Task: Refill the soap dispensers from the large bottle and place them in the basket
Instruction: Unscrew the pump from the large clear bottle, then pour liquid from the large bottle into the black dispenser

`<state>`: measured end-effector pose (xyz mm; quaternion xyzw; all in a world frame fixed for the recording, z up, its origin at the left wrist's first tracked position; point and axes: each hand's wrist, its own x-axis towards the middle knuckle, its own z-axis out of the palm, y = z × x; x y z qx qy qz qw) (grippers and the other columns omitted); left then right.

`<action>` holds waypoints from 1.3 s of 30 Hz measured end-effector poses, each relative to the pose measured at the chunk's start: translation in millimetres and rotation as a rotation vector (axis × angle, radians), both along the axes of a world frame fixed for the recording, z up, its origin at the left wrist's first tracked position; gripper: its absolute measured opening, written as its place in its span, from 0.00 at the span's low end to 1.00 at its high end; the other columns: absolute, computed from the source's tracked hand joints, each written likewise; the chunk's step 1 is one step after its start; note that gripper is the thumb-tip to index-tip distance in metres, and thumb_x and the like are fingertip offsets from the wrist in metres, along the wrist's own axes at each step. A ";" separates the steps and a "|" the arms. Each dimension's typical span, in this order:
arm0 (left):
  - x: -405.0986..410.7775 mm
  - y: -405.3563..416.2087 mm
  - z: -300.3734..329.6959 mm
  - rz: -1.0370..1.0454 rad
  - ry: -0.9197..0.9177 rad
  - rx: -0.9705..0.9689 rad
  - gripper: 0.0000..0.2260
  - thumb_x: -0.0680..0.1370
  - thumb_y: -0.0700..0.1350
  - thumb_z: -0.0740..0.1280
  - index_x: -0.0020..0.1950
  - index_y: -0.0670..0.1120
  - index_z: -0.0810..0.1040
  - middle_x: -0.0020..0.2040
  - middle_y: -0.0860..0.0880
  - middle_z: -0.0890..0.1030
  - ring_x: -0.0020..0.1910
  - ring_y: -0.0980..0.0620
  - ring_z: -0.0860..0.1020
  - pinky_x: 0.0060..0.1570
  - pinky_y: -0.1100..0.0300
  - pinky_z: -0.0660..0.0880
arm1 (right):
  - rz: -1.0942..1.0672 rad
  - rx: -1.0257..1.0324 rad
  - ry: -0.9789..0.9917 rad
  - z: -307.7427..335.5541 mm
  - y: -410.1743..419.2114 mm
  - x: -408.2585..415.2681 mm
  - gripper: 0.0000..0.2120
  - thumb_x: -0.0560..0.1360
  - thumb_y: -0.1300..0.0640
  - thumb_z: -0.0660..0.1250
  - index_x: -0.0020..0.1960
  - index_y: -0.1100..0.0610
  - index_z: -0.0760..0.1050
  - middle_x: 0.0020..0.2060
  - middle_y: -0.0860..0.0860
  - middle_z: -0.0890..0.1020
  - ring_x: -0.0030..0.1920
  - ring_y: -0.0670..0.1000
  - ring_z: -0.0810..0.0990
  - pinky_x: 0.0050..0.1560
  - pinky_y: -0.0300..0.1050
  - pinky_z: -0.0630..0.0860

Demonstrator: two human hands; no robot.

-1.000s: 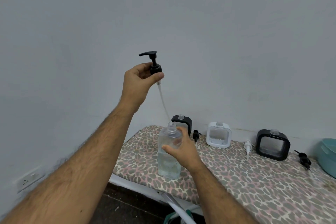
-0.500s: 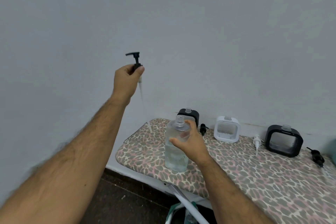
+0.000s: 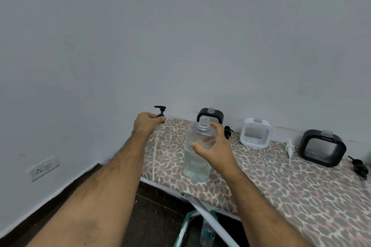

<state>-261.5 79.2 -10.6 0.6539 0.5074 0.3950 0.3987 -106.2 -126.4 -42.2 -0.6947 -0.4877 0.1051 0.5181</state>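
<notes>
my left hand (image 3: 147, 124) pinches the black pump (image 3: 161, 111) by its collar, head up, at the board's far left end; its clear tube (image 3: 155, 152) hangs down over the left edge of the board (image 3: 281, 190). my right hand (image 3: 213, 149) curls round the upper part of the big bottle (image 3: 197, 154), thumb toward me, fingers at the shoulder. the bottle stands upright near the left end, neck uncapped, clear liquid filling much of it.

surface: ironing board with a leopard-print cover, white metal frame showing under the near edge, set along a plain grey wall (image 3: 180, 36). along the far edge, left to right: black dispenser (image 3: 210, 115) behind the bottle, a small black pump (image 3: 227, 131) lying beside it, white dispenser (image 3: 256, 133), a white pump (image 3: 290, 147) lying down, a second black dispenser (image 3: 323, 150), another black pump (image 3: 358, 166) at the right. all three dispensers have open necks.

room: dark floor (image 3: 156, 216), socket (image 3: 42, 168) low on the left wall, a bottle (image 3: 206, 232) under the board. basket not in view.
</notes>
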 end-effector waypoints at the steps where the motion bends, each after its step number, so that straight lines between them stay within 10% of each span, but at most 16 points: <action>1: 3.3 1.4 -5.5 0.000 0.041 -0.010 0.11 0.66 0.57 0.78 0.38 0.51 0.84 0.38 0.53 0.84 0.46 0.49 0.81 0.61 0.43 0.74 | -0.004 -0.003 -0.005 -0.5 0.2 0.2 0.39 0.66 0.42 0.77 0.70 0.38 0.60 0.53 0.45 0.80 0.52 0.44 0.80 0.53 0.46 0.78; 24: 33.2 17.6 -74.0 0.182 0.697 -0.011 0.19 0.67 0.68 0.72 0.47 0.54 0.82 0.45 0.51 0.83 0.50 0.47 0.79 0.60 0.46 0.62 | 0.005 0.049 -0.014 -3.0 4.1 1.6 0.38 0.67 0.48 0.79 0.69 0.40 0.62 0.53 0.36 0.76 0.52 0.36 0.77 0.54 0.39 0.73; 32: 22.6 -2.8 -58.8 0.128 0.474 0.126 0.16 0.74 0.57 0.72 0.60 0.54 0.81 0.56 0.51 0.84 0.58 0.47 0.79 0.67 0.47 0.65 | 0.037 0.034 0.014 -1.9 3.3 2.2 0.38 0.67 0.46 0.79 0.68 0.37 0.60 0.54 0.40 0.78 0.53 0.44 0.81 0.56 0.47 0.78; 39: 8.2 -48.4 -27.1 -0.558 0.113 0.094 0.20 0.75 0.31 0.64 0.63 0.46 0.80 0.58 0.49 0.83 0.58 0.54 0.81 0.55 0.58 0.79 | 0.167 -0.082 0.072 6.8 -2.8 10.9 0.48 0.69 0.49 0.79 0.76 0.35 0.50 0.59 0.48 0.78 0.59 0.47 0.78 0.58 0.48 0.76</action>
